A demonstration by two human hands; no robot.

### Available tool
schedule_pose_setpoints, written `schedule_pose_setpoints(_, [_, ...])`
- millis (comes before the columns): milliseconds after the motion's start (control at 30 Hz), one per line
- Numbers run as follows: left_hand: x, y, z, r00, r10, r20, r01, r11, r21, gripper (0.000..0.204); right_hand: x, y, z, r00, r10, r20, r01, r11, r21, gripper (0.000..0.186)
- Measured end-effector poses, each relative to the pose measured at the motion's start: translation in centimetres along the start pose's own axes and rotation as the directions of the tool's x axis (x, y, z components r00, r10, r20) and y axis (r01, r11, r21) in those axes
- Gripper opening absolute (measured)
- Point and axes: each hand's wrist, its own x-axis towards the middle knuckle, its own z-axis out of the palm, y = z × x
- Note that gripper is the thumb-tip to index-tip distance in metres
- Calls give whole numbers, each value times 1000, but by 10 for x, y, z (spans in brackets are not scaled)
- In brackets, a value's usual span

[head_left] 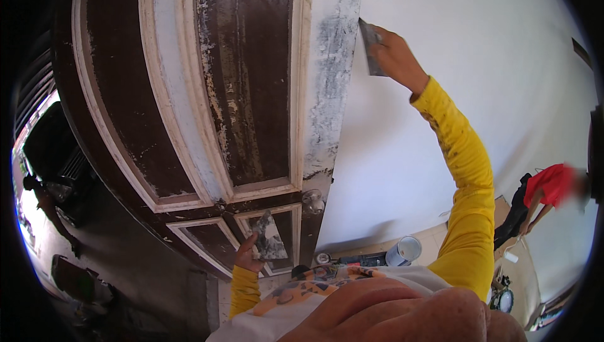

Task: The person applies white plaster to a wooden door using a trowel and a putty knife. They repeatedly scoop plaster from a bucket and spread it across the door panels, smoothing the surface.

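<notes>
A brown panelled door [251,90] stands before me, its pale mouldings and edge strip smeared with white and grey filler. My right hand [399,59], raised at the upper right, is closed around a dark, flat putty knife [372,52]. The blade's upper corner meets the door's long right edge. Lower down, my left hand [248,256] grips a broad scraper [271,240] with whitish filler smeared over it, in front of the small lower panels. Close by, to its right, is a round doorknob [313,201].
Behind the door's right edge runs a white wall [453,40]. A metal paint can [402,251] stands on the floor near its foot. A person in red [546,186] bends at the right with a paint roller [510,255]. Another person [47,207] and a dark vehicle [56,147] are at the left.
</notes>
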Motion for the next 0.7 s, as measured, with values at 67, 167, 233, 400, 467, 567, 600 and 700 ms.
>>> schedule_pose_setpoints(67, [1,3,-13,1000,16,-1,-16,1000,12,32,6,-8,-11,980,186,-65,-188,982,-24,48])
schedule_pose_setpoints(167, [10,-3,6,999,-14,48,11,998,56,32,66,23,-49,902,-270,-336,113,901,-419,46])
schedule_pose_setpoints(233, [15,-4,4,1000,7,26,-9,996,88,32,122,32,-71,816,-490,-306,220,753,-620,54])
schedule_pose_setpoints(400, [34,-10,-7,995,-20,96,10,995,104,36,179,-9,-98,858,-491,-149,252,657,-711,51])
schedule_pose_setpoints(467, [42,-14,-37,989,141,43,-148,953,265,35,171,-9,-76,824,-541,-165,268,630,-728,50])
schedule_pose_setpoints(567, [39,-12,-39,996,86,11,-86,985,152,34,128,-8,-31,789,-583,-192,266,607,-749,48])
schedule_pose_setpoints(600, [33,-8,-23,1000,18,17,-19,999,51,34,105,-13,-19,777,-608,-160,267,549,-792,46])
schedule_pose_setpoints(700, [17,0,1,999,-14,51,10,998,68,34,54,3,16,789,-607,-98,370,597,-712,60])
